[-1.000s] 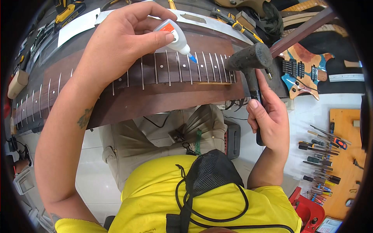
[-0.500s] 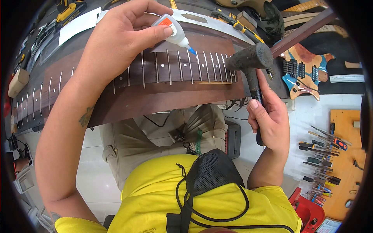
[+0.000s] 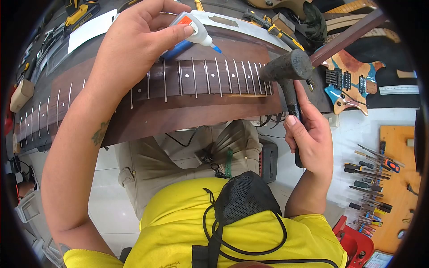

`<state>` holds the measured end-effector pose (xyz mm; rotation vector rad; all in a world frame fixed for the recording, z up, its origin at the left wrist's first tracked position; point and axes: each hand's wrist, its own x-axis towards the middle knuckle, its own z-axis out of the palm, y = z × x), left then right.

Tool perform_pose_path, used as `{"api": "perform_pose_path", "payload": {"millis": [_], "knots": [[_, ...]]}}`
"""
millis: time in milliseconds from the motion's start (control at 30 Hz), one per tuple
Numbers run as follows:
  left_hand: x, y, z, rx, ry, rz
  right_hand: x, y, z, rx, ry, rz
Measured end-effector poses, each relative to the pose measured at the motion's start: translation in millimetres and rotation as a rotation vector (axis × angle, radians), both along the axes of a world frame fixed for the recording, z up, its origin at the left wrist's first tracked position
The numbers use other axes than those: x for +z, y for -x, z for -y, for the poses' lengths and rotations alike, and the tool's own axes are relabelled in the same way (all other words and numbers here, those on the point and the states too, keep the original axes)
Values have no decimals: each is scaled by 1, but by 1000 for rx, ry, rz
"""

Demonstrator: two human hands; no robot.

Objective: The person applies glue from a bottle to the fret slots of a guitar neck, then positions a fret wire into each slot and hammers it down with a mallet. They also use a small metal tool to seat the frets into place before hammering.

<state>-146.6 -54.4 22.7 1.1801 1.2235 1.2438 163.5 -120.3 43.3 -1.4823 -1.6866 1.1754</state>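
Between thumb and fingers, my left hand [image 3: 152,33] holds a small white glue bottle [image 3: 199,35] with an orange label and a blue nozzle. The bottle is tilted, its tip pointing down and right just above the far edge of the fretboard [image 3: 196,80]. That dark wood fretboard has metal frets and pale dot inlays, and part of it is hidden by my left forearm. My right hand [image 3: 308,134] is closed around the handle of a black mallet [image 3: 290,64]. The mallet's head is over the fretboard's right end.
Under the fretboard lies a brown sheet [image 3: 178,114]. A multicoloured guitar body [image 3: 351,82] rests to the right, near a steel ruler [image 3: 400,90]. Pliers [image 3: 283,35] lie behind. Files and screwdrivers [image 3: 368,187] sit by an orange board [image 3: 397,214], with a yellow power tool [image 3: 79,15] at upper left.
My left hand has shifted slightly up and left with the glue bottle, so its tip has lifted away from the fret it was at. My right hand and the mallet stay nearly still.
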Motion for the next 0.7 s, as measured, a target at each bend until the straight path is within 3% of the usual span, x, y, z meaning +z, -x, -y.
{"api": "perform_pose_path", "payload": {"millis": [200, 400, 567, 700], "knots": [[-11, 10, -2, -65, -109, -4, 0, 0, 0, 1, 1, -1], [0, -1, 1, 57, -19, -82, -1, 1, 0, -8, -11, 19], [-8, 9, 1, 42, -121, 91, -1, 0, 0, -3, -20, 17], [-28, 25, -15, -7, -255, 66, -2, -1, -1, 18, -25, -33]]}}
